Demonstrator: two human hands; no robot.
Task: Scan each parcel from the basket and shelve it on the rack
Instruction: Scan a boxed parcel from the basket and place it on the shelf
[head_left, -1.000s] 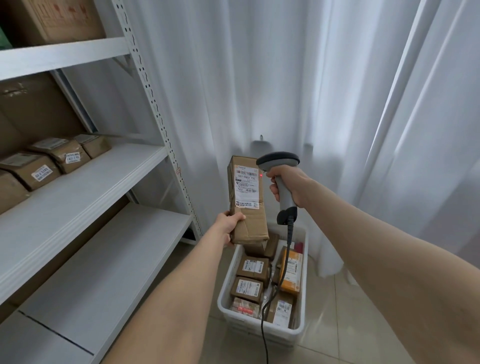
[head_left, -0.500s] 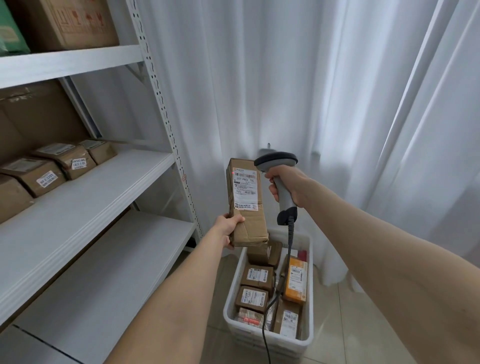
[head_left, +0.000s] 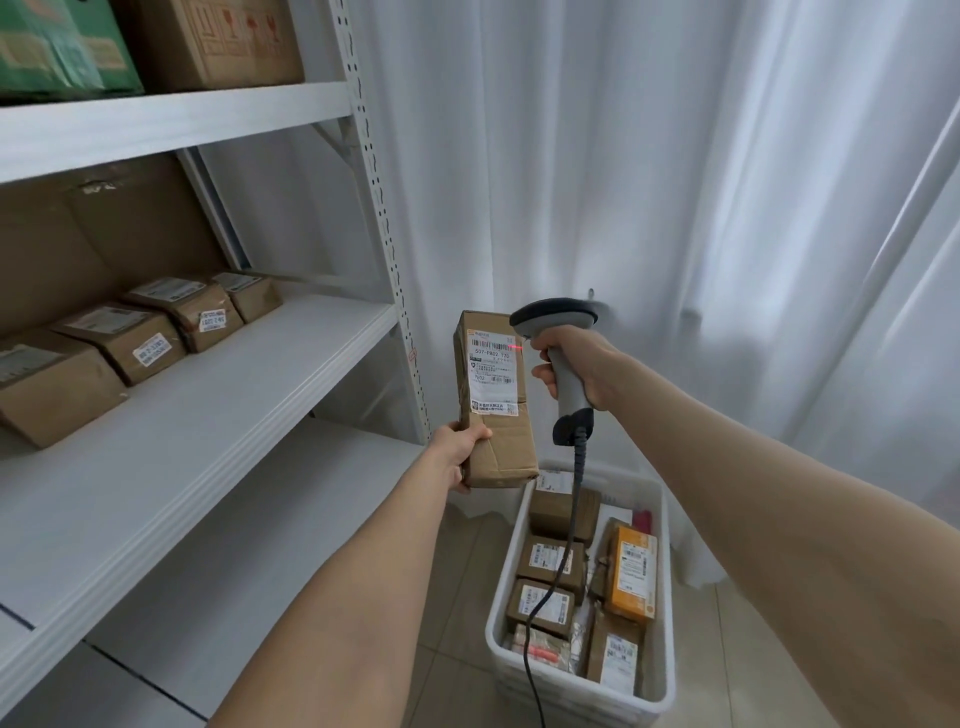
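- One parcel (head_left: 497, 447) is mid-scan here, so this looks like the scanning step, with shelving not yet started.
- Left hand (head_left: 460, 456) grips the parcel at its lower left corner, fingers curled round the bottom end and thumb on the front face. The box stands upright with most of it sticking up above the grip, and its label (head_left: 493, 374) faces the person.
- Right hand (head_left: 587, 361) is wrapped tight round the handle of the scanner (head_left: 556, 316). The scanner's head points left at the box from just beside its top right edge, and the two look apart.
- Red dot (head_left: 514, 346) sits at the right end of the top barcode, so the beam's on the label. Whether the code actually read, no way to tell.
- The parcel's up in the air over the far left corner of the basket (head_left: 561, 686), which sits on the floor with plenty more parcels inside. The scanner's cord (head_left: 574, 519) dangles down across the basket.
- Next move, best guess, is swinging the box left onto the rack (head_left: 382, 218). The middle shelf (head_left: 234, 395) has a row of boxes (head_left: 117, 345) along its back edge, so the right end of that row seems the natural spot.
- With the hold so low on a tall box it's probably a bit top-heavy, so laying it flat looks safer than standing it on end.
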